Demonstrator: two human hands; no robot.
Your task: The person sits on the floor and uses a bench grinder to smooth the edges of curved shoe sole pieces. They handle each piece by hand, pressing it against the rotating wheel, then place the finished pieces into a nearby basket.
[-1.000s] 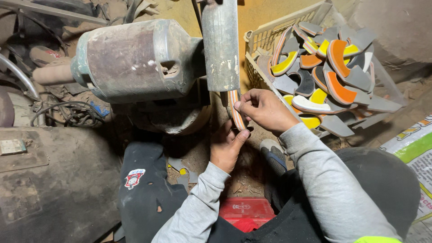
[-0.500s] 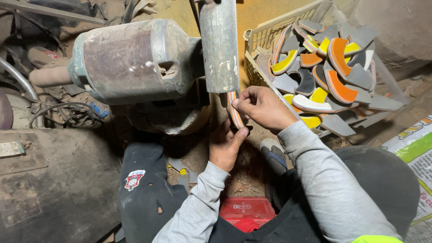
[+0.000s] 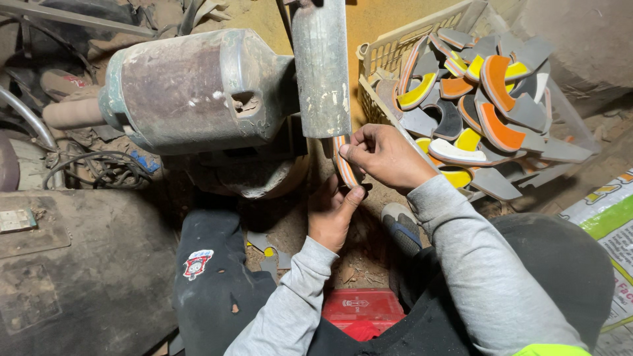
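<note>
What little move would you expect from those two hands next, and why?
Probably easing the curved piece a touch further along the wheel. Both the left hand and the right hand pinch it edge-on right under the wheel's lower rim, so only a short stretch of its edge seems to meet it. That is a guess; the contact itself is hidden.

A flat red box (image 3: 359, 311) with a small pale label lies at the bottom centre. A printed sack (image 3: 610, 231), white with green and yellow patches, lies at the right edge. A small red-and-white patch (image 3: 196, 262) sits on the dark trouser leg.
</note>
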